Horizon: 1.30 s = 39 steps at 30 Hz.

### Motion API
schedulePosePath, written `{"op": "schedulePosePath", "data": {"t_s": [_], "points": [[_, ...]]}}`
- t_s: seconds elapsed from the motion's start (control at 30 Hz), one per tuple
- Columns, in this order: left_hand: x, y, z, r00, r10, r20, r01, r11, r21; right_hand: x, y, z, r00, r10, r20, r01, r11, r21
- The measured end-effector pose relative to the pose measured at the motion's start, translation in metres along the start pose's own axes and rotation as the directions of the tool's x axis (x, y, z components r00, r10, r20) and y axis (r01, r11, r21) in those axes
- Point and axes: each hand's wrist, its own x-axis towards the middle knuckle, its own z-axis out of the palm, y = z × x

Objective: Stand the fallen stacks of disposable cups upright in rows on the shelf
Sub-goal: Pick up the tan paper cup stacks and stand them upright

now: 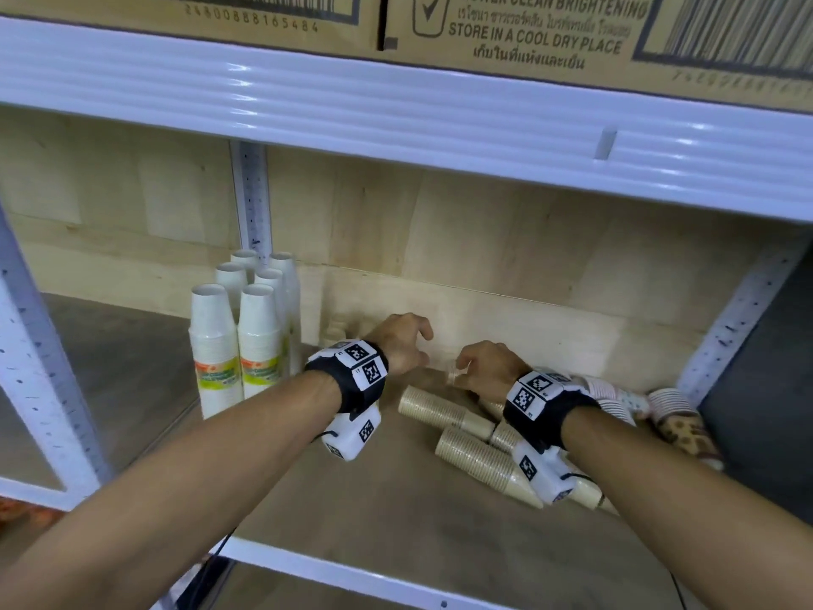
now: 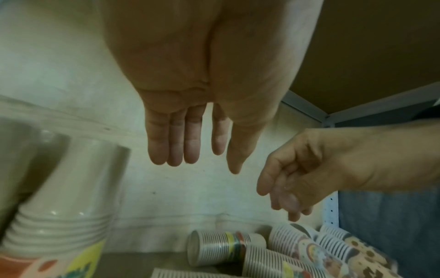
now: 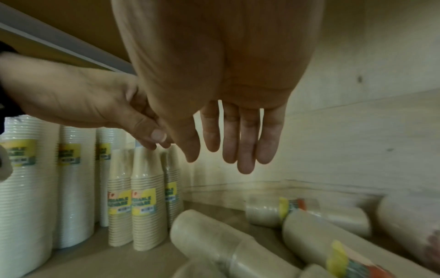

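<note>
Both hands are found over the shelf (image 1: 396,512), above the heap of fallen stacks. The left hand (image 1: 402,341) is released: in its wrist view the fingers (image 2: 175,143) hang straight and nothing is held. The right hand (image 1: 488,367) is likewise released; its fingers (image 3: 247,143) are seen extended in its wrist view, with no stack between them. The head view shows something pale near its fingertips, but contact cannot be confirmed.

Step in hand, as judged: between placements, with a reach being made for the next fallen stack. Part of the work is done. White stacks (image 1: 237,345) are stood upright in two rows at the left of the shelf, and shorter cream stacks (image 3: 140,212) are stood just beside them.

Remaining: tan stacks (image 1: 444,411) are left lying on their sides at centre right, crossing and touching one another, and patterned stacks (image 1: 677,416) lie at the far right against the post (image 1: 739,319).

The next move is judged to call for one lying stack to be gripped round its middle, lifted clear of its neighbours, turned upright and set beside the cream stacks.

Containers: cartons (image 1: 528,33) are stored on the shelf above; their contents are not visible.
</note>
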Motion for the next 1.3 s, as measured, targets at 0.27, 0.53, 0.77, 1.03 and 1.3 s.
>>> {"op": "schedulePosePath", "data": {"t_s": [0.27, 0.53, 0.77, 1.03, 1.3], "points": [[0.018, 0.012, 0.047, 0.972, 0.072, 0.222, -0.074, 0.997, 0.003, -0.051, 0.054, 0.01, 0.988, 0.038, 0.151, -0.022, 0.994, -0.107], [0.037, 0.003, 0.094, 0.93, 0.076, 0.36, -0.121, 0.987, 0.105, -0.079, 0.082, 0.038, 0.974, 0.029, 0.226, 0.013, 0.983, -0.183], [0.04, -0.012, 0.119, 0.935, 0.029, 0.353, -0.073, 0.991, 0.112, -0.086, 0.092, 0.054, 0.986, 0.082, 0.142, -0.054, 0.98, -0.191], [0.045, -0.017, 0.122, 0.939, 0.067, 0.337, -0.131, 0.977, 0.17, -0.083, 0.094, 0.062, 0.987, 0.116, 0.113, -0.093, 0.977, -0.194], [0.043, -0.019, 0.124, 0.954, 0.084, 0.288, -0.147, 0.968, 0.204, -0.085, 0.094, 0.064, 0.978, 0.116, 0.171, -0.087, 0.982, -0.166]]}}
